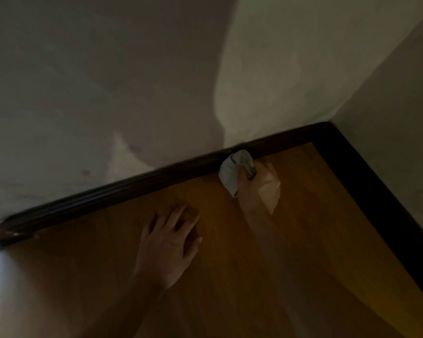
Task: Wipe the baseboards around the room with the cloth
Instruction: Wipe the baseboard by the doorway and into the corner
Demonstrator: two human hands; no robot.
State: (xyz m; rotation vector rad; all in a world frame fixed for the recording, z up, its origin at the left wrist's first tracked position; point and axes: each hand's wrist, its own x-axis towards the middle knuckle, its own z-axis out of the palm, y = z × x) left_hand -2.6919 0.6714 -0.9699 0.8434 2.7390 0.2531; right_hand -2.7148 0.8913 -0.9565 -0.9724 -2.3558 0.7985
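Head view, and the fingers of the right hand (259,189) are curling round a bunched grey-white cloth (228,175), pinching it into a wad and pressing it against the dark baseboard (132,185) along the far wall, a little short of the corner. The picture is blurring here, so the individual fingers are hard to separate. That cloth is looking soft and light, hanging loose below the grip. I'd say it is going to fold and slip unless it is held at the gathered middle, with a flat pad of fabric facing the wood. The left hand (167,245) is lying flat on the wooden floor (230,289), fingers slightly spread, holding nothing, seemingly bracing the body. A second baseboard (376,198) is running down the right wall, probably next in line.
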